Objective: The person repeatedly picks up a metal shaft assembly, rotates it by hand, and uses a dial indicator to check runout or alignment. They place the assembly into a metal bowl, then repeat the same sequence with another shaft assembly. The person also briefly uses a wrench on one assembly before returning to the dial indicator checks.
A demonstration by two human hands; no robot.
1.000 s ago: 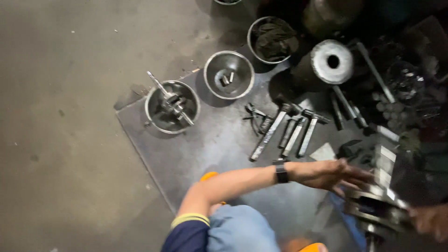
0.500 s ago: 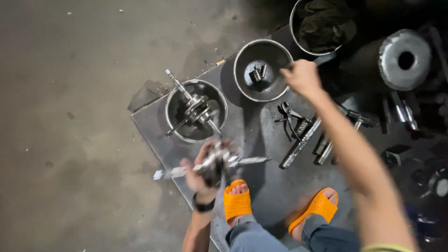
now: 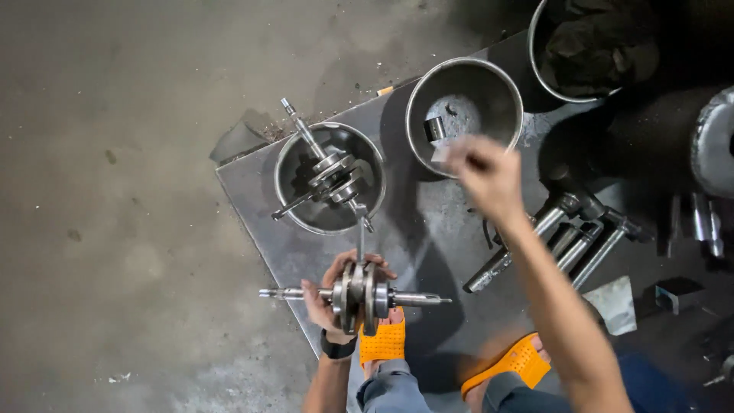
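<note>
left hand (image 3: 329, 300) clamped on crankshaft (image 3: 358, 293), right hand (image 3: 483, 170) pinched (on what, can't tell), one-handed it could tip and drop.

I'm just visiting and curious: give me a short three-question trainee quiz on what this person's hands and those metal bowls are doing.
1. True or false: the left hand grips a crankshaft.
2. Which bowl does the right hand hover at? A) bowl with a crankshaft B) nearly empty bowl C) bowl of dark rags
3. Fill in: the sandals are ____.

Key: 1 true; 2 B; 3 orange.
</note>
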